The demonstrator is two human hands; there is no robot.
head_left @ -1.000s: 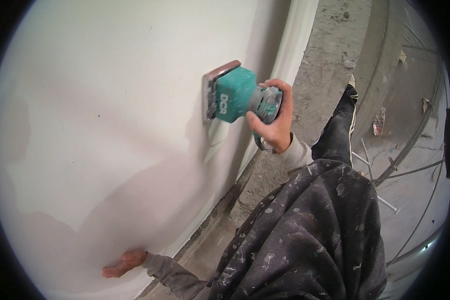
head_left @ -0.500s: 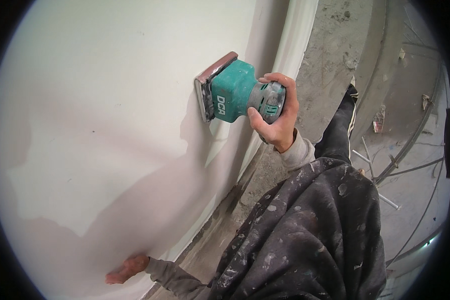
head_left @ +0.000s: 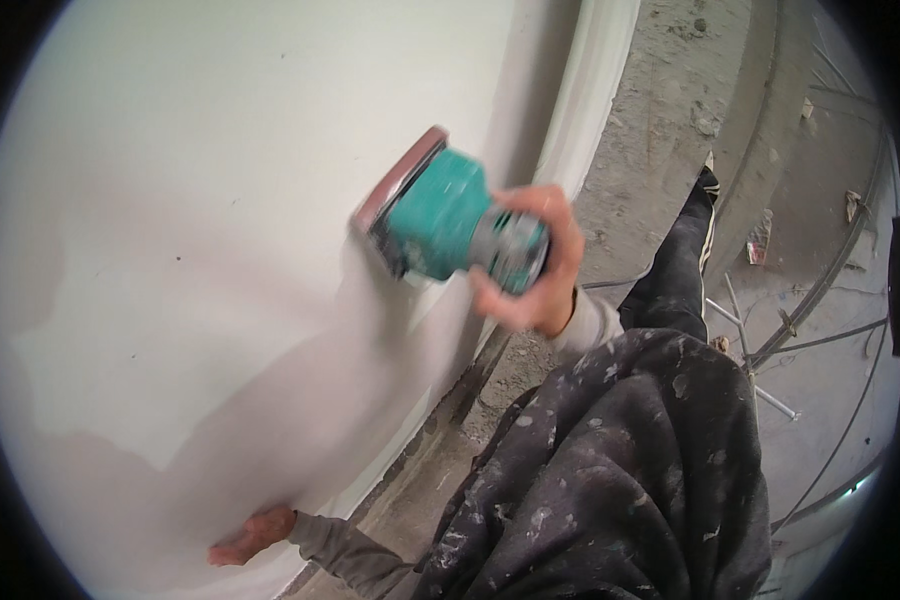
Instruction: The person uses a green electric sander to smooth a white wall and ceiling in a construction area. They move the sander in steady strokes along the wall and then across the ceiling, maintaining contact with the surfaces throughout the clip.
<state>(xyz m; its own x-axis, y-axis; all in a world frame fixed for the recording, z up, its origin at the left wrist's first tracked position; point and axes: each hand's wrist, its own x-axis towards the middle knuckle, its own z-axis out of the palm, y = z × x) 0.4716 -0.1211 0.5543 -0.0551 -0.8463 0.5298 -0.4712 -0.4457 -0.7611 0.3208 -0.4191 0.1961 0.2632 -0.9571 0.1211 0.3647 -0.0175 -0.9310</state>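
Observation:
My right hand [head_left: 535,265] is wrapped round the grey rounded end of a green electric sander [head_left: 435,215], with the thumb on its lower side. The sander's flat pad, edged with reddish-brown sandpaper [head_left: 402,180], faces the pale wall [head_left: 220,200]. Whether the whole pad touches the wall cannot be told; hand and tool are blurred. Lower left, my left hand [head_left: 255,535] rests against the wall with its fingers stretched out and nothing in it. Shadows of my arm and the sander fall across the wall.
A white vertical trim [head_left: 590,90] edges the wall. Beyond lies a rough, dusty concrete floor [head_left: 660,130] with a curved ledge. Thin pipes [head_left: 775,402], cables and scraps [head_left: 760,238] lie on the right. My paint-spotted dark top [head_left: 610,470] fills the lower middle.
My right hand has moved the sander left and slightly down across the wall, and its pad has turned a little. My left hand has stayed almost in place.

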